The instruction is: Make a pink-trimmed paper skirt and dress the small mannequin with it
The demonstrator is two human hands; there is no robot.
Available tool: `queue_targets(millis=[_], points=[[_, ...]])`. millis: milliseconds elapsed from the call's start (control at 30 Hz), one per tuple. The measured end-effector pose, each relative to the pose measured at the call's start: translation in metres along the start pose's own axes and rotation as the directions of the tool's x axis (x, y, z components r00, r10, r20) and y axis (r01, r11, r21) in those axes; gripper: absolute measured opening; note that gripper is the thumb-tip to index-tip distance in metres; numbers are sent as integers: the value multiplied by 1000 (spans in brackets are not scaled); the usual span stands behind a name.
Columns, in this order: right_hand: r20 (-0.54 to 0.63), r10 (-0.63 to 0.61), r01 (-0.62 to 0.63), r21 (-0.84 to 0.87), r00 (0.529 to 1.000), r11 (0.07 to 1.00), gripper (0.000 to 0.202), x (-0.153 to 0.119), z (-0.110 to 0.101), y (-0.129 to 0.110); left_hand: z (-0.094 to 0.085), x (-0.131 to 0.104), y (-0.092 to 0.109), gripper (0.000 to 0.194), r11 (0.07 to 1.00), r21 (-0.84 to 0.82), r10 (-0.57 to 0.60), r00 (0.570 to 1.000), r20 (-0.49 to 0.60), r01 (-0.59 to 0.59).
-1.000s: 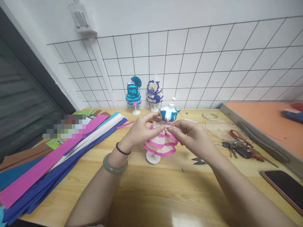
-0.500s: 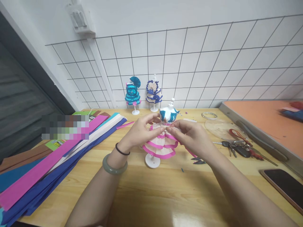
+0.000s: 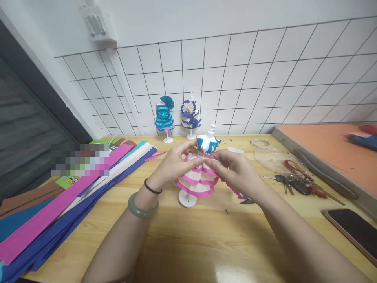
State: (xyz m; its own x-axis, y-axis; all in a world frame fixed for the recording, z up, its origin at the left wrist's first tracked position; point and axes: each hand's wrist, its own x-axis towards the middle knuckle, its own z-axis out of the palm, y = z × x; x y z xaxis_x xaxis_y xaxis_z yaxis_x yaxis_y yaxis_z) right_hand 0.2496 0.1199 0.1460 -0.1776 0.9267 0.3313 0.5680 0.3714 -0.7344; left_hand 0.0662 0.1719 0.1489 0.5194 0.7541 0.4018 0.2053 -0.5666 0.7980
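A small white dress form point(image 3: 209, 135) on a round base stands tilted between my hands, its bust covered in teal and white paper. Around its waist sits a tiered cream paper skirt point(image 3: 198, 184) edged in pink. My left hand point(image 3: 180, 163) is closed at the waist from the left, thumb pressed on the skirt top. From the right, my right hand point(image 3: 237, 169) pinches the same spot, its fingertips meeting the left thumb. A narrow pink paper strip point(image 3: 235, 192) trails below my right hand. What lies between the fingertips is mostly hidden.
Two finished-looking dress forms, one teal point(image 3: 164, 116) and one cream and blue point(image 3: 191, 114), stand by the wall. Long folded paper strips point(image 3: 73, 188) lie left. Rightward are keys point(image 3: 294, 184), a clear disc point(image 3: 266, 160), a phone point(image 3: 353, 228), dark pointed blades point(image 3: 246, 201) and an orange-topped board point(image 3: 324, 145).
The dress form's top and base have shifted slightly left. My right fingertips have come closer to my left thumb at the waist. The view has moved a little.
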Motion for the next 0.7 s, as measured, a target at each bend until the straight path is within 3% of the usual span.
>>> queue_targets(millis=[233, 700], points=[[47, 53, -55, 54, 998, 997, 31, 0, -2, 4, 0, 1, -4, 36, 999, -49, 16, 1000, -17, -17], [60, 12, -16, 79, 998, 997, 31, -1, -3, -1, -9, 0, -8, 45, 999, -40, -13, 1000, 6, 14]])
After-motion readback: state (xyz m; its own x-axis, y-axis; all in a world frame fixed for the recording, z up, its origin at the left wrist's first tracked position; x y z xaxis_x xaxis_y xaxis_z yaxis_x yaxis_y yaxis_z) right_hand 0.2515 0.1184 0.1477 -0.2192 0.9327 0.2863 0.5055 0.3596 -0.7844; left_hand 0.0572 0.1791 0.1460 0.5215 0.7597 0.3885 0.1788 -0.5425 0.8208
